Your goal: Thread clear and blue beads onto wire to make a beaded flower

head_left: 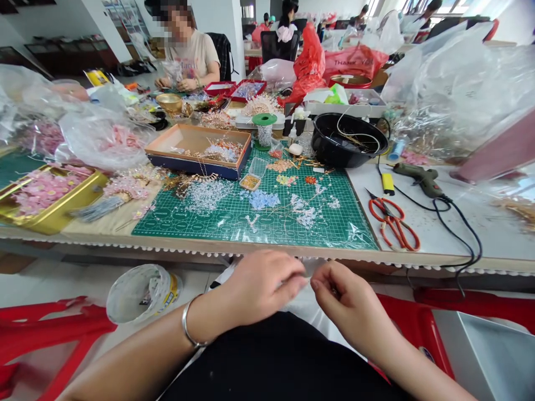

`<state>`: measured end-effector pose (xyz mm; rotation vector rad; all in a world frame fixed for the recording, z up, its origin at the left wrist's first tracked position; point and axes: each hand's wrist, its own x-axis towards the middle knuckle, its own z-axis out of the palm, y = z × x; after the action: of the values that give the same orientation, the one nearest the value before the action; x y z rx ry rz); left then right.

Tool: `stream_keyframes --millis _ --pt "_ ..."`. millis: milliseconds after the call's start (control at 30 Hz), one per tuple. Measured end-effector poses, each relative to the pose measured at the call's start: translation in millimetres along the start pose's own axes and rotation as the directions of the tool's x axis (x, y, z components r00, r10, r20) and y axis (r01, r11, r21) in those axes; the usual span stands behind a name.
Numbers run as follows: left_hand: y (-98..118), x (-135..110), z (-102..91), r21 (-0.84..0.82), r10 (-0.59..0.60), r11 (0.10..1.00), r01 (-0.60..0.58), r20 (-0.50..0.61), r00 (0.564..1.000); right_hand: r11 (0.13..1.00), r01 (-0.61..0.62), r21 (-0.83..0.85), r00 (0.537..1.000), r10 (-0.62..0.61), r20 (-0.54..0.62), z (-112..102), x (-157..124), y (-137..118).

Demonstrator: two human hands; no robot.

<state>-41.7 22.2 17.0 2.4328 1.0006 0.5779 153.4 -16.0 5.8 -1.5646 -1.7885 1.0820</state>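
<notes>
Both hands are held close together just below the front edge of the table (501, 242), above the person's black clothing and well apart from everything on the table. The left hand (257, 287), with a silver bangle (189, 323) worn on its wrist, is bunched, its fingers drawn towards a point. The right hand (355, 309) is curled, with its thumb and forefinger pressed together. Anything pinched there is too thin to be made out, so a grip cannot be confirmed. The nearest item on the table is a green cutting mat (254, 209), laid along the front edge and scattered with clear beads, blue and pink pieces and gold wires. A shallow cardboard tray (198, 147) is set at the far left corner of the mat, and a black bowl (346, 139) holding wire stands at its far right corner. Orange-handled scissors (393, 225) and a hot glue gun (418, 178) are placed to the right of the mat. A gold tin (50, 200) filled with pink flowers is placed near the left side of the table. Across the table, a co-worker's hands (178, 83) are held together over the beadwork
</notes>
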Motion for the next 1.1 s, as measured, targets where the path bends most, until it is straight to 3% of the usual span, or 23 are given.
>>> stream_keyframes --millis 100,200,367,500,767,900,1000,1033,1100 --pt "-29 4 -11.7 0.156 -0.268 0.946 0.284 -0.116 0.956 1.000 -0.017 0.004 0.998 0.017 -0.059 -6 4 -1" --pt "-61 8 -15.9 0.408 -0.415 0.785 0.466 -0.211 0.885 0.997 -0.027 0.078 0.997 0.033 -0.071 -10 5 -1" --pt "-86 11 -7.2 0.493 -0.448 0.724 0.482 -0.195 0.872 0.955 -0.025 0.297 0.997 0.048 -0.068 -9 5 8" --pt "-90 11 -3.0 0.515 -0.465 0.709 0.482 -0.172 0.868 0.802 -0.105 0.587 0.993 0.115 0.020 -8 3 19" --pt "-94 11 -5.9 0.530 -0.465 0.706 0.470 -0.154 0.872 0.674 -0.188 0.715 0.982 0.126 0.139 -10 -4 21" --pt "-78 15 -13.1 0.497 -0.431 0.740 0.454 -0.167 0.887 0.660 -0.193 0.726 0.981 0.130 0.143 -12 -8 22" --pt "-41 16 -16.6 0.369 -0.373 0.837 0.404 -0.157 0.915 0.691 -0.173 0.702 0.985 0.135 0.110 -12 -10 21" --pt "-25 15 -16.3 0.213 -0.326 0.913 0.349 -0.136 0.936 0.715 -0.159 0.681 0.987 0.131 0.093 -12 -10 20" --pt "5 13 -13.1 -0.059 -0.218 0.975 0.216 -0.040 0.975 0.766 -0.124 0.630 0.992 0.112 0.059 -11 -12 17"
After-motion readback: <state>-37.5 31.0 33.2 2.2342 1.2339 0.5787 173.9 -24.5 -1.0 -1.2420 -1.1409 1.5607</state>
